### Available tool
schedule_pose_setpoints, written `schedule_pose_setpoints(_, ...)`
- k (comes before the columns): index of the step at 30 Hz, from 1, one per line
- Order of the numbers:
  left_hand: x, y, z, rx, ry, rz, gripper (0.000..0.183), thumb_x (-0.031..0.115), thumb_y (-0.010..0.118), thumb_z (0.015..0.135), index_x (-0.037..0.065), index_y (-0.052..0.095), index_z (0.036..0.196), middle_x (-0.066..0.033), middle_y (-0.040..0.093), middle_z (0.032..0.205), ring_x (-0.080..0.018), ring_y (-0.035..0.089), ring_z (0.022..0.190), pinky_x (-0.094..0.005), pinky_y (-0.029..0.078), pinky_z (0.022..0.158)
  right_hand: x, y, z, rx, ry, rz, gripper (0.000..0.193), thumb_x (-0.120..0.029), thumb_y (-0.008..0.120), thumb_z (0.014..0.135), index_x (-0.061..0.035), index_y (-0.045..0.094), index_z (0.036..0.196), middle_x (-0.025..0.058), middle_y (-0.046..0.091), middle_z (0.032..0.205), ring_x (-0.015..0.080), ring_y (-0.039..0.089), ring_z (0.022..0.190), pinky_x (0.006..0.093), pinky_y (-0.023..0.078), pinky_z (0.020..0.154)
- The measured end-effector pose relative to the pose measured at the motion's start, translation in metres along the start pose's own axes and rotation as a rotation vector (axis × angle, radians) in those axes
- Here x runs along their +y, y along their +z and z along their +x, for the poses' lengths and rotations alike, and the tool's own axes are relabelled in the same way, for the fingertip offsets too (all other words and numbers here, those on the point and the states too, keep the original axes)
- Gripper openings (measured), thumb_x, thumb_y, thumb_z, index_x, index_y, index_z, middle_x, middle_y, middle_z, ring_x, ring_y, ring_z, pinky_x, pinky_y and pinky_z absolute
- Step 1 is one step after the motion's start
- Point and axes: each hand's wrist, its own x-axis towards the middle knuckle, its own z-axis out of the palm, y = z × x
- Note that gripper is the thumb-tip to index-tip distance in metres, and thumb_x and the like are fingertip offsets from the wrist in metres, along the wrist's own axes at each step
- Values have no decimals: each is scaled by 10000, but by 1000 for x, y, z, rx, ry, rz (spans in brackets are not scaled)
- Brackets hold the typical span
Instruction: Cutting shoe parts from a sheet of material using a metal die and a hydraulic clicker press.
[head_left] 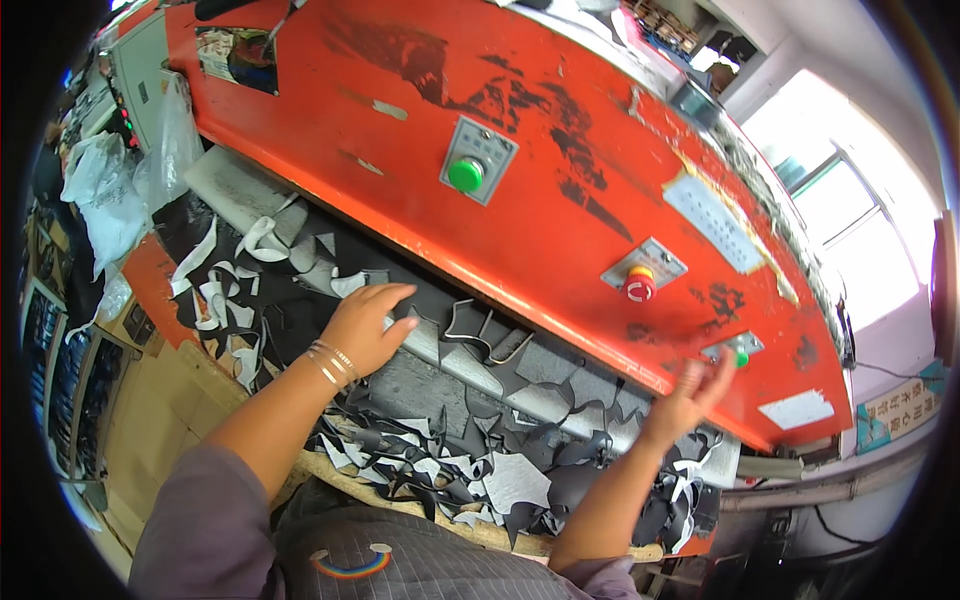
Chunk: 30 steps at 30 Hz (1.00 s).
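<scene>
My left hand [368,328] is over the machine bed with its fingers stretched out and thumb apart, holding nothing. It hovers at the near edge of a dark sheet [425,300]; I cannot tell if it touches it. On that sheet, to the right of the hand, lies a thin-walled outline shape [487,335], like a cutting die. My right hand [690,398] is raised, fingers apart and empty, at the right end of the red press [420,190]. Its fingertips are right by a green push button [741,358]; whether they touch it is unclear.
Black and white offcuts [430,460] heap along the front ledge, and more scraps [225,290] lie at the left. Another green button [466,175] and a red emergency stop knob [640,284] are on the press front. Plastic bags [105,195] hang at the far left.
</scene>
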Motion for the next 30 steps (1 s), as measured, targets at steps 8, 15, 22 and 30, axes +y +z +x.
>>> schedule_pose_setpoints(8,81,-60,30,214,192,-336,183,157,633,867,14,665,976,-125,664,863,-244,637,798,-315,492,722,-13,-30,89,483,-280,-497,545,-334,440,994,32,364,1390,223,346,1445,339,339,1337,431,252,1109)
schedule_pose_setpoints(15,86,-84,20,584,477,-172,85,66,622,853,35,639,775,-101,632,739,-233,565,646,-320,437,606,-24,-46,71,549,-397,-399,569,-356,421,995,60,359,1379,235,368,1427,352,347,1330,445,262,1103)
schedule_pose_setpoints(22,86,-98,35,344,490,-29,275,170,581,885,40,485,662,-111,465,647,-317,481,652,-405,397,587,-39,-46,66,505,-333,-338,513,-274,426,1003,60,351,1385,222,373,1429,322,365,1326,409,276,1102)
schedule_pose_setpoints(30,-25,-95,-87,-300,-30,-115,346,323,596,884,28,621,704,-138,578,626,-304,576,576,-377,450,561,-94,-56,36,385,-156,-207,489,-257,439,999,36,372,1385,202,368,1442,295,349,1342,393,277,1103)
